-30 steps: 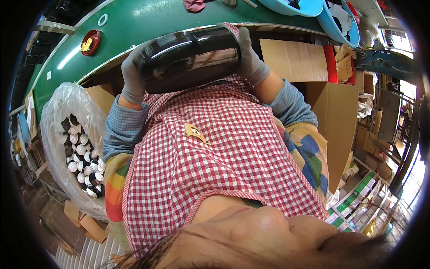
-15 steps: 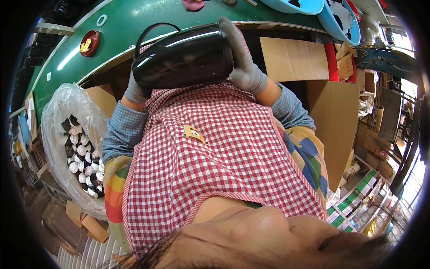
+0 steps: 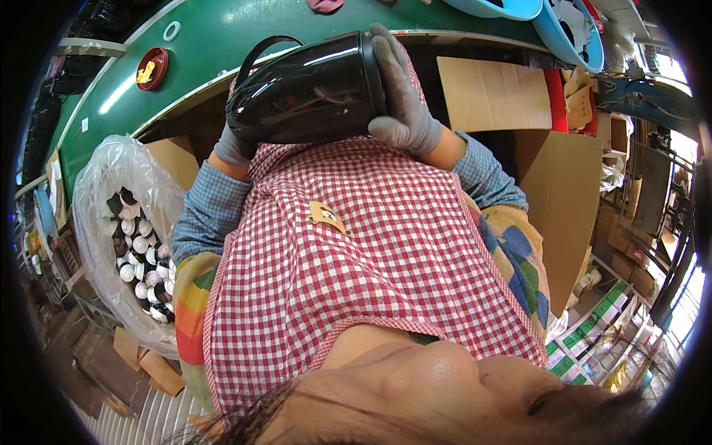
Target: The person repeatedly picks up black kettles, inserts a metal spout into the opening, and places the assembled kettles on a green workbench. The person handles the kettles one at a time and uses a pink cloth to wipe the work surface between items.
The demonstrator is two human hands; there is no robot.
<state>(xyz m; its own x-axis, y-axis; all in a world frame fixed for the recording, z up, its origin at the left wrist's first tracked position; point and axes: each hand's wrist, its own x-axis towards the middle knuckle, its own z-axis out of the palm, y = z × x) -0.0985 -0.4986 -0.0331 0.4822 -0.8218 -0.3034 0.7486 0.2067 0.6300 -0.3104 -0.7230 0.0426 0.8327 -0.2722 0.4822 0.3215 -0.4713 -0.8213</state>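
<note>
Across my lap, on its side, lies a glossy black jug [image 3: 308, 93] with a thin looped handle at its left end. I hold it between my two hands. My left hand [image 3: 233, 146], in a grey glove, cups the left end from below; its fingers are mostly hidden behind the jug. My right hand [image 3: 404, 107], gloved too, presses against the wide right end, with the fingers laid along the rim and the thumb near the body's lower edge.
A green worktable [image 3: 215, 33] bears a dark red dish [image 3: 153, 68] and a pale ring [image 3: 171, 31]. At left stands a clear plastic bag [image 3: 93, 222] of black and white round parts. Cardboard boxes [image 3: 560, 200] and blue basins [image 3: 575, 44] are at right.
The jug has turned slightly between my hands, its handle end shifting a little right. My right thumb now rests further onto the jug's right end.
</note>
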